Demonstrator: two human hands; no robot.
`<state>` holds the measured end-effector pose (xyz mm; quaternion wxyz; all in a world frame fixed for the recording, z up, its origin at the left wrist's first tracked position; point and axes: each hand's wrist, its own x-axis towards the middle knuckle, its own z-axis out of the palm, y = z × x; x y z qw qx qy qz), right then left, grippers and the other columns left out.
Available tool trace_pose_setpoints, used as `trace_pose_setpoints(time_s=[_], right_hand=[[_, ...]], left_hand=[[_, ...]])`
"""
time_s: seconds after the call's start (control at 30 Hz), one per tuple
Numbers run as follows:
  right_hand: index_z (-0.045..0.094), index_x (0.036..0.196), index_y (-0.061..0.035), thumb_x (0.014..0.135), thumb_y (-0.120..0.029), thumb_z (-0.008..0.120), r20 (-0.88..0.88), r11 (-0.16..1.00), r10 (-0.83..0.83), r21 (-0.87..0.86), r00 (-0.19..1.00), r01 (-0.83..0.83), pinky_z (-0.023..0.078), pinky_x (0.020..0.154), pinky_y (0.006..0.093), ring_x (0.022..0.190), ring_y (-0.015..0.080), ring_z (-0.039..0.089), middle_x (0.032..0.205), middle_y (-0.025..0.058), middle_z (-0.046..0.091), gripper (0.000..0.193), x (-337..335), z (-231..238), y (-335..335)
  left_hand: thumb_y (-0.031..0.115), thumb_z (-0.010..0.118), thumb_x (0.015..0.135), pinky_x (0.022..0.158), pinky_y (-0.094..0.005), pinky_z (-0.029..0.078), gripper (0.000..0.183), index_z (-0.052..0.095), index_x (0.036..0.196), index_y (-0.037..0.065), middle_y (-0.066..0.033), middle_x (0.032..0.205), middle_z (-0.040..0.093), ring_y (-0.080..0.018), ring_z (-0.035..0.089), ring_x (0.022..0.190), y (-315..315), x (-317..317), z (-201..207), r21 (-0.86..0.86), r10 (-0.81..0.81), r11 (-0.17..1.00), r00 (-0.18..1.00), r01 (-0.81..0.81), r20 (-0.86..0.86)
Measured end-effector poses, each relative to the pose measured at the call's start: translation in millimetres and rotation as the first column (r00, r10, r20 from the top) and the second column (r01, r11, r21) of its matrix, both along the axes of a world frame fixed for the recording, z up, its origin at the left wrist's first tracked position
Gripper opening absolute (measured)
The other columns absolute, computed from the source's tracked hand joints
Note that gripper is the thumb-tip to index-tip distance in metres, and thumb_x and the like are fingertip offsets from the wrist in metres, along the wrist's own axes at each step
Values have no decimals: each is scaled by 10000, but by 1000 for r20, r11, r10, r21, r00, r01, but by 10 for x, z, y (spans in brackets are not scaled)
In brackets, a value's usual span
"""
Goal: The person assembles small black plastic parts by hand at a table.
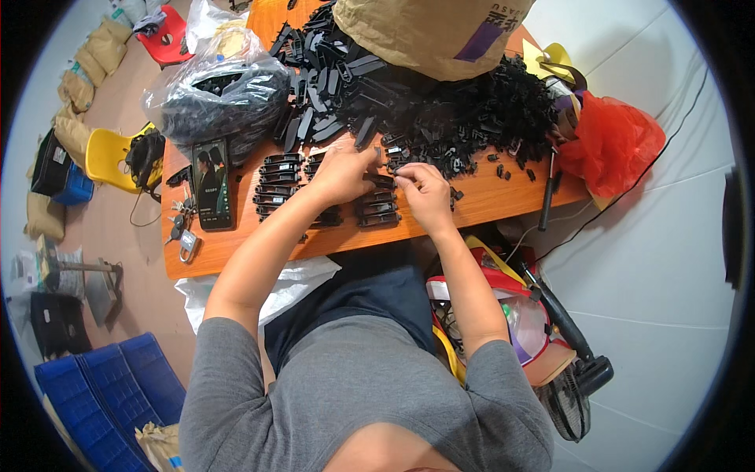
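My left hand [344, 175] is closed at the head of the neat rows on the wooden table, its fingertips against a long black plastic part [381, 181]. Right beside it, my right hand [425, 194] pinches a small dark plastic piece [397, 172] between thumb and fingers. Below the hands lies a stacked row of black plastic clip-like parts [378, 209]. Another such row [277, 187] is to the left, and one more sits partly hidden beneath my left forearm. Beyond my hands are a heap of long flat black parts [318, 90] and a pile of small black pieces [472, 118].
A large brown sack [425, 35] stands at the back. At the left are a clear plastic bag of black parts [220, 102], a phone [212, 185], keys and a padlock [188, 244]. A red plastic bag [617, 145] and a hammer [547, 193] are by the right edge.
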<state>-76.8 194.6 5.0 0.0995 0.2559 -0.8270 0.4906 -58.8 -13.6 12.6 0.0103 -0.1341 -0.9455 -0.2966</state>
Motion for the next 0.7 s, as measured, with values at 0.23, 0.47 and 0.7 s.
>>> trace_pose_setpoints(time_s=[0.23, 0.47, 0.7], right_hand=[[717, 854, -88, 764, -84, 727, -118, 979, 122, 180, 986, -99, 527, 799, 347, 915, 240, 647, 942, 41, 712, 90, -62, -153, -96], [716, 849, -100, 744, -84, 740, -197, 936, 211, 323, 958, -139, 528, 761, 338, 877, 236, 650, 934, 33, 713, 109, -130, -137, -115], [713, 854, -99, 737, -67, 740, -201, 954, 243, 226, 949, -196, 526, 759, 339, 873, 233, 641, 924, 20, 701, 124, -113, -161, -115]], left_hand=[[191, 785, 706, 896, -409, 411, 605, 533, 1253, 131, -43, 969, 738, -259, 625, 1026, 12, 20, -36, -50, 13, 999, 999, -15, -29], [201, 797, 699, 886, -414, 438, 636, 526, 1267, 112, -55, 949, 739, -265, 649, 995, -3, 14, -36, -45, 24, 999, 1000, -25, -19], [178, 791, 698, 897, -423, 429, 626, 529, 1263, 107, -41, 942, 738, -262, 638, 1029, -62, 46, -63, -42, 23, 999, 999, -24, -25]])
